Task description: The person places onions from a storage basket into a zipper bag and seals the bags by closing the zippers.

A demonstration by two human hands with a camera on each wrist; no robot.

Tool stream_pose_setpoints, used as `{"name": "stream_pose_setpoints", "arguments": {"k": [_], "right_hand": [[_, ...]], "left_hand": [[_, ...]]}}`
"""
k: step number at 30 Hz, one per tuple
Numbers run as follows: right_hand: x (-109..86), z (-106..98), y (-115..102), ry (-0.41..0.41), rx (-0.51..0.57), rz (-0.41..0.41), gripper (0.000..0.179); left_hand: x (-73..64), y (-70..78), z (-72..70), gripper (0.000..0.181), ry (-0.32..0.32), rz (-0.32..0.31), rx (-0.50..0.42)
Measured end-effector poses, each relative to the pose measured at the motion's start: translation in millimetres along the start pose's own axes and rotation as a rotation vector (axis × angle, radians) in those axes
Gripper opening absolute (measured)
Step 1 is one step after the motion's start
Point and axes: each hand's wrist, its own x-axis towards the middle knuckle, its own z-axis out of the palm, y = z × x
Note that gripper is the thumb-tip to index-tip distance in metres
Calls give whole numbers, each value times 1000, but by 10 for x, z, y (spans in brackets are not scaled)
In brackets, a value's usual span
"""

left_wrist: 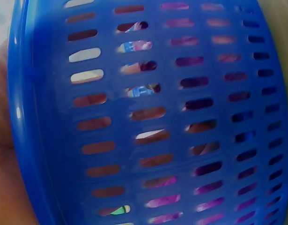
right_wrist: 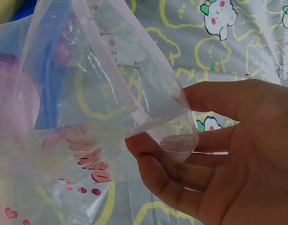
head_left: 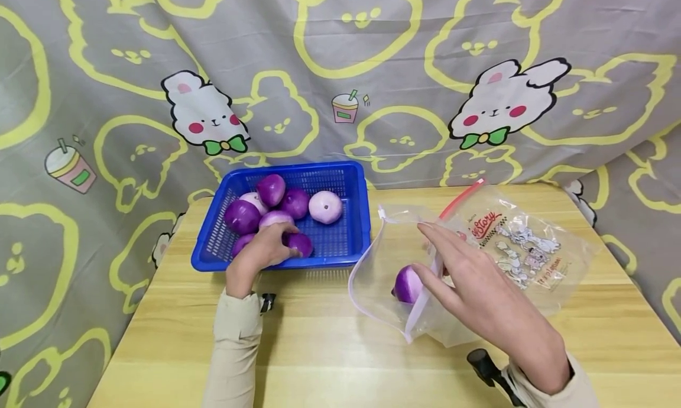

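In the head view, my left hand (head_left: 268, 245) reaches over the near rim of a blue plastic basket (head_left: 355, 219) and grips a purple onion (head_left: 301, 245) between thumb and fingers. Several purple and whitish onions lie around it, among them a pale onion (head_left: 326, 207) at the right. My right hand (head_left: 479, 281) pinches the edge of a clear zip bag (head_left: 372, 278), whose mouth gapes toward the basket. Inside the bag sits a purple-and-white onion (head_left: 408, 284). The right wrist view shows bag film (right_wrist: 167, 126) between the fingers. Basket slats (left_wrist: 148, 112) hide the left fingers in the left wrist view.
Behind the right hand lies a second clear bag (head_left: 532, 248) with a red slider strip (head_left: 463, 198) and printed cartoon figures. Everything rests on a wooden table (head_left: 330, 349). A grey patterned cloth (head_left: 388, 83) hangs at the back and sides.
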Motion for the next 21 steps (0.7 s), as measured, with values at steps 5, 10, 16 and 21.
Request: {"name": "stream_pose_setpoints", "arguments": {"k": [5,10,16,21], "right_hand": [[12,13,21,13,-7,-19,57],[23,24,26,26,-5,-41,56],[12,15,39,34,-2,-49,56],[12,2,47,29,-9,-44,56]], "left_hand": [[10,-25,18,43,7,-9,-26],[-6,-32,-19,42,39,2,-27],[10,-20,-6,43,67,11,-16],[4,-26,19,45,68,14,-25]]}}
